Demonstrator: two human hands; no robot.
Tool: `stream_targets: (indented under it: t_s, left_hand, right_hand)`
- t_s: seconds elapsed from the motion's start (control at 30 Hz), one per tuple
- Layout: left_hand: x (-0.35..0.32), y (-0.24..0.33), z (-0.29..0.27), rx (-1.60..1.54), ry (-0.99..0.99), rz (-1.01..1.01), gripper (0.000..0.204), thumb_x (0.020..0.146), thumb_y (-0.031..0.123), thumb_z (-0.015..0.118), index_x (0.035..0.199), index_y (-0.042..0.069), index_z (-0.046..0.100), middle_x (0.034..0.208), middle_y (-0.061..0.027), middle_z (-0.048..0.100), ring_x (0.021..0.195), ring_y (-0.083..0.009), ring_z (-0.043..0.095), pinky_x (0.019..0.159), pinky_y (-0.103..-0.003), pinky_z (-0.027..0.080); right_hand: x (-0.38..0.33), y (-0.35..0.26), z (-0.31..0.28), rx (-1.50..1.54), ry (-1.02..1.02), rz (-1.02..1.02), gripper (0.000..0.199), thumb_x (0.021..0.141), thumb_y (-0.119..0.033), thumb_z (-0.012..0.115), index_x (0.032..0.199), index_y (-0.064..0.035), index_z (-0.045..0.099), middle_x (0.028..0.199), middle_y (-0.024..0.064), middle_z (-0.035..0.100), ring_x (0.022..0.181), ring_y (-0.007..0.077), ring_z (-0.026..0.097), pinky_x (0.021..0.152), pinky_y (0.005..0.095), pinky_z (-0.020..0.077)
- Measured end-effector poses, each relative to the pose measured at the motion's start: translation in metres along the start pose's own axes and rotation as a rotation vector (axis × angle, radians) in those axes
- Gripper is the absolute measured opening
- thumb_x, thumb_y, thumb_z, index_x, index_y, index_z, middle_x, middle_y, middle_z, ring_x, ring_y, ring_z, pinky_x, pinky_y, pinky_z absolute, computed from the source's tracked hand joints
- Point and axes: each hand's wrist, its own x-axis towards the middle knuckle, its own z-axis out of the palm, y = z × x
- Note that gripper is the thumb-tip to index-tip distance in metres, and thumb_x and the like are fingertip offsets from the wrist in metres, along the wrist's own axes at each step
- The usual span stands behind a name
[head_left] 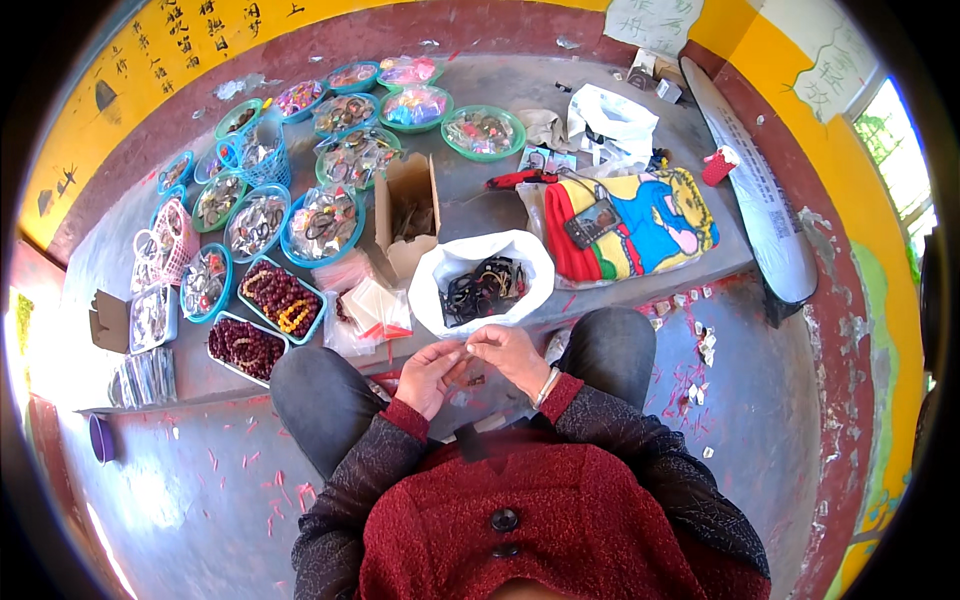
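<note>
My left hand (pixel 430 378) and my right hand (pixel 512 358) meet in front of my knees, fingertips pinched close together. Whatever lies between them is too small to make out. A bracelet circles my right wrist. Just beyond my fingers, an opened white bag (pixel 536 262) holds a tangle of dark cord-like pieces (pixel 485 292). Left of the bag lie clear plastic packets with red edges (pixel 380 308). Behind those stands an open cardboard box (pixel 408 258) with small dark items inside.
Several plastic bowls (pixel 322 225) and baskets (pixel 267 155) of packaged trinkets crowd the platform's left. Trays of beads (pixel 285 298) sit nearer. To the right, a colourful folded blanket (pixel 640 225) bears a phone (pixel 592 223). Red scraps (pixel 280 500) litter the floor.
</note>
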Motion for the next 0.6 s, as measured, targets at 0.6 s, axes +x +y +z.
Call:
stream_targets:
  t_s: [0.6]
  left_hand:
    - [-0.003, 0.011, -0.002, 0.02, -0.014, -0.054, 0.018, 0.089, 0.002, 0.044, 0.103, -0.004, 0.054, 0.095, -0.0122, 0.062, 0.082, -0.0187, 0.063, 0.069, -0.024, 0.054]
  right_hand:
    - [0.002, 0.007, -0.001, -0.202, -0.016, -0.352, 0.018, 0.077, 0.002, 0.056, 0.089, -0.0059, 0.068, 0.074, 0.0051, 0.058, 0.069, 0.015, 0.056, 0.062, 0.0259, 0.0441]
